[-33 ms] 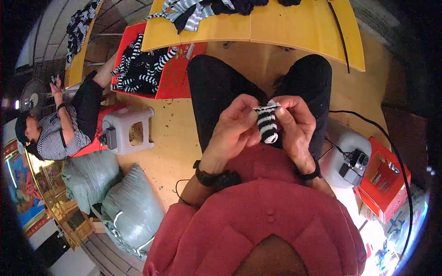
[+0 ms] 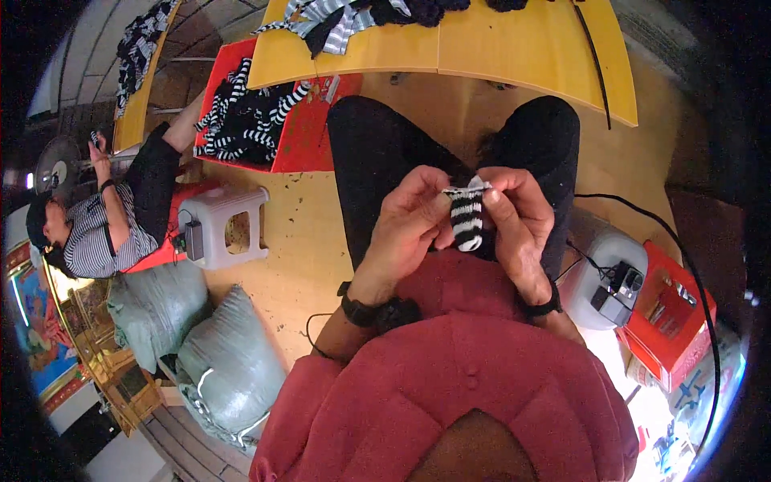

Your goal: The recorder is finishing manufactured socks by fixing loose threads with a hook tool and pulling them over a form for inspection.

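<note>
In front of my lap hangs a small black-and-white striped knitted tube (image 2: pixel 467 218) with a rounded white lower end. Its pale upper edge is stretched between both hands. My left hand (image 2: pixel 409 221) is closed, pinching the left corner of that edge with thumb and fingers. On the other corner, my right hand (image 2: pixel 520 225) is closed too, its thumb pressed on the near side. A bit of white fabric sticks up by the right fingertips. The inside of the tube is hidden.
Ahead stands a yellow table (image 2: pixel 514 68) with striped and dark knitwear (image 2: pixel 345 28). Left of my knees, a red box (image 2: pixel 303 149) holds more striped pieces. A co-worker (image 2: pixel 112 221), a white stool (image 2: pixel 233 229) and stuffed sacks (image 2: pixel 229 361) are left; a cable (image 2: pixel 679 233) and red box (image 2: pixel 675 321) right.
The knitted tube hangs a little straighter, its stripes more level. Both hands keep their pinch and have shifted only slightly.
</note>
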Tool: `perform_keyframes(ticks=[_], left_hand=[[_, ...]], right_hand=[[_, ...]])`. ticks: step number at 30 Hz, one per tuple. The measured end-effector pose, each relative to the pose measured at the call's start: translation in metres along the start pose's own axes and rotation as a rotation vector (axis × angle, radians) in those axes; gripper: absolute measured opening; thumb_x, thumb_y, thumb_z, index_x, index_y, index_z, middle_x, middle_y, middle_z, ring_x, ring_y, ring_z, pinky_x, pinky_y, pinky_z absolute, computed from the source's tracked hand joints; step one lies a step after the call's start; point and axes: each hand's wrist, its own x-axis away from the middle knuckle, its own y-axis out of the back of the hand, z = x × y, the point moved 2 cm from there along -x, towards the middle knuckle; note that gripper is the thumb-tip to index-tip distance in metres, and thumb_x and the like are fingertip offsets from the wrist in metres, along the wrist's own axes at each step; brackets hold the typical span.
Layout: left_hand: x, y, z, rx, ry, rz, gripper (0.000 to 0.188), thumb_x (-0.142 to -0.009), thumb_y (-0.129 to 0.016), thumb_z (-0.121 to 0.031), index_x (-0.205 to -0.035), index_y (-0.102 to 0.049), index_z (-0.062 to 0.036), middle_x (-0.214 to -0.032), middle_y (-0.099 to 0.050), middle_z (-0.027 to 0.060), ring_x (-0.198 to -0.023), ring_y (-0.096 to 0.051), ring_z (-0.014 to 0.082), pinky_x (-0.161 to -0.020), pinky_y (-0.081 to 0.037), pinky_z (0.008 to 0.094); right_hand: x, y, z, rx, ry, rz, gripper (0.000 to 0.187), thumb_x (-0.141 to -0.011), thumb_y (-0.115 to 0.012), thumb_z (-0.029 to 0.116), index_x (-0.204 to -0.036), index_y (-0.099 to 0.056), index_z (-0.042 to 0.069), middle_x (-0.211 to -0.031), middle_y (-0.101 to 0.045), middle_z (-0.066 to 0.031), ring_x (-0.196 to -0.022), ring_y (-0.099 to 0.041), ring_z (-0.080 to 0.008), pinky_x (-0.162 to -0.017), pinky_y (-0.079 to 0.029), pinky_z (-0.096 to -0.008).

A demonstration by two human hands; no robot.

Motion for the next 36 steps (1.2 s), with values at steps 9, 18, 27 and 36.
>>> perform_keyframes(ticks=[9,18,27,36], left_hand=[[0.002,0.0,-0.011,-0.132,-0.056,-0.063,0.011,-0.088,-0.055,-0.01,-0.096,-0.051,-0.0049,-0.099,-0.058,0.0056,-0.076,-0.056,0.0094,-0.053,-0.046,0.0205],[-0.003,0.01,-0.006,0.094,0.024,0.058,0.012,-0.088,-0.055,-0.012,-0.098,-0.051,-0.0056,-0.08,-0.058,0.0037,-0.058,-0.055,0.0082,-0.04,-0.04,0.0182],[-0.001,0.006,-0.016,-0.214,-0.097,0.029,0.009,-0.089,-0.053,-0.012,-0.096,-0.052,-0.0056,-0.082,-0.056,-0.0016,-0.072,-0.053,0.0048,-0.063,-0.044,0.0184],[-0.004,0.007,-0.021,-0.603,-0.129,0.046,0.007,-0.087,-0.056,-0.012,-0.09,-0.055,-0.0063,-0.073,-0.053,-0.0056,-0.058,-0.045,0.0005,-0.046,-0.032,0.0144]], right_hand=[[0.008,0.003,-0.007,0.254,0.202,0.043,0.006,-0.085,-0.057,0.001,-0.089,-0.052,0.0,-0.089,-0.06,-0.0066,-0.073,-0.053,-0.0094,-0.064,-0.044,-0.0222],[0.006,-0.002,-0.015,0.153,-0.027,0.008,0.007,-0.087,-0.056,0.007,-0.09,-0.053,0.002,-0.08,-0.057,-0.0011,-0.065,-0.049,-0.0061,-0.057,-0.041,-0.0196],[0.012,-0.001,-0.014,0.08,-0.024,0.131,0.01,-0.085,-0.059,0.004,-0.093,-0.055,0.001,-0.085,-0.056,-0.0009,-0.073,-0.05,-0.0067,-0.064,-0.042,-0.0196],[0.007,-0.001,-0.002,0.301,-0.059,0.193,0.009,-0.083,-0.061,0.005,-0.091,-0.057,0.002,-0.079,-0.057,-0.001,-0.068,-0.05,-0.0083,-0.061,-0.042,-0.0206]])
